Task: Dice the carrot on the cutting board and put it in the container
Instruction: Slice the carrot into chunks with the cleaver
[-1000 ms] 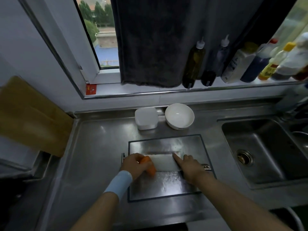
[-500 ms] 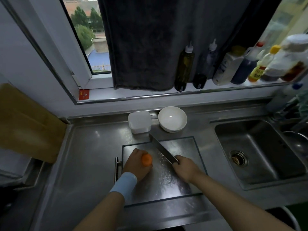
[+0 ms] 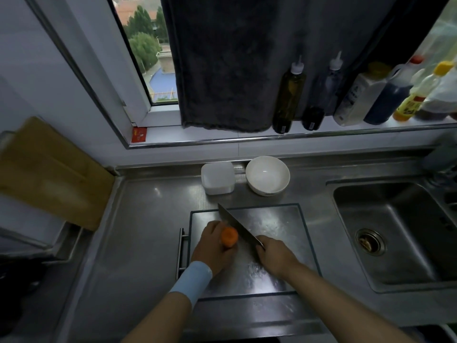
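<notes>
Nearest the camera, the left hand (image 3: 212, 246), with a pale blue wristband (image 3: 194, 279), curls its fingers round the carrot (image 3: 229, 236) and holds it on the steel cutting board (image 3: 284, 225). The right hand (image 3: 275, 256) grips the handle of a knife (image 3: 238, 224), whose blade slants away to the left just beside the carrot. Beyond the board a white container (image 3: 217, 179) and a white bowl (image 3: 267, 175) stand side by side on the counter, with the sink (image 3: 395, 243) to the right and bottles (image 3: 288, 95) lined on the windowsill behind.
</notes>
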Tool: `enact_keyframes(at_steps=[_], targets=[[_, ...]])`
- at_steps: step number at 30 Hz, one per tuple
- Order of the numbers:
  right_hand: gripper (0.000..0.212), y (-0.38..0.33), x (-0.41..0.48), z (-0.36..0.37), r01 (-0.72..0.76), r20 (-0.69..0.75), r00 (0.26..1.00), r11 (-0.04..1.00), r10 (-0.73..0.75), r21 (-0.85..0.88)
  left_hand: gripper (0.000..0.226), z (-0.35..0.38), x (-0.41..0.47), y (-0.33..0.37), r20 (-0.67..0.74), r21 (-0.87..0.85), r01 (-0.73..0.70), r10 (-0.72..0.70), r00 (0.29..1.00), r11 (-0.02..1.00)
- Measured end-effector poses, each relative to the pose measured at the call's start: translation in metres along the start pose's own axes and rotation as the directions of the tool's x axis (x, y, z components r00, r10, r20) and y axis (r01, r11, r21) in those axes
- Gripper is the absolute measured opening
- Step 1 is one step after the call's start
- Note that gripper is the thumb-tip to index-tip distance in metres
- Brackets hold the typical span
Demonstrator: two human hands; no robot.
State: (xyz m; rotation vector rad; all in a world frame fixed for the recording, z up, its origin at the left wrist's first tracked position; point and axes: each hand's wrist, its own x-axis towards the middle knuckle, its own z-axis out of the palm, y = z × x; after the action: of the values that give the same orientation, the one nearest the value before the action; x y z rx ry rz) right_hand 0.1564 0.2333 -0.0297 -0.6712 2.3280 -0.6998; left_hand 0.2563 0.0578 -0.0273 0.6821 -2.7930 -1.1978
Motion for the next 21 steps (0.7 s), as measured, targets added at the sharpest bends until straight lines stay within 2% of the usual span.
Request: enact_keyframes(at_steps=[2, 5, 10, 13, 16, 19, 21], targets=[[0.026, -0.003, 0.002, 0.001, 0.001, 0.008, 1.000, 1.000, -0.001, -0.012, 0.047, 0.002, -0.003, -0.001, -0.027, 0.037, -0.034, 0.035, 0.999, 0.999], [0.023, -0.006, 0.004, 0.003, -0.006, 0.016, 1.000, 1.000, 0.006, -0.010, 0.045, 0.008, -0.001, -0.005, -0.013, 0.036, -0.009, 0.010, 1.000, 0.999], [0.018, -0.004, 0.006, 0.001, -0.033, 0.020, 0.999, 0.999, 0.033, -0.007, 0.027, 0.012, 0.010, -0.003, -0.079, -0.200, 0.119, -0.137, 0.987, 0.973], [0.017, -0.002, 0.008, -0.003, -0.048, 0.000, 0.999, 0.999, 0.048, -0.004, 0.014, 0.010, 0.017, -0.008, 0.010, -0.352, 0.304, -0.321, 0.947, 0.885], [0.022, 0.000, 0.008, -0.005, -0.049, -0.006, 0.999, 0.999, 0.049, -0.009, 0.022, 0.007, 0.022, -0.018, 0.127, -0.219, 0.426, -0.408, 0.904, 0.878], [0.023, 0.002, 0.008, -0.005, -0.046, -0.004, 0.999, 0.999, 0.046, -0.005, 0.034, 0.005, 0.030, -0.023, -0.003, -0.016, 0.367, -0.367, 0.930, 0.930], [0.022, 0.003, 0.007, -0.004, -0.043, -0.004, 0.999, 0.999, 0.043, 0.000, 0.035, 0.000, 0.030, -0.017, -0.085, 0.039, 0.278, -0.274, 0.958, 0.960]])
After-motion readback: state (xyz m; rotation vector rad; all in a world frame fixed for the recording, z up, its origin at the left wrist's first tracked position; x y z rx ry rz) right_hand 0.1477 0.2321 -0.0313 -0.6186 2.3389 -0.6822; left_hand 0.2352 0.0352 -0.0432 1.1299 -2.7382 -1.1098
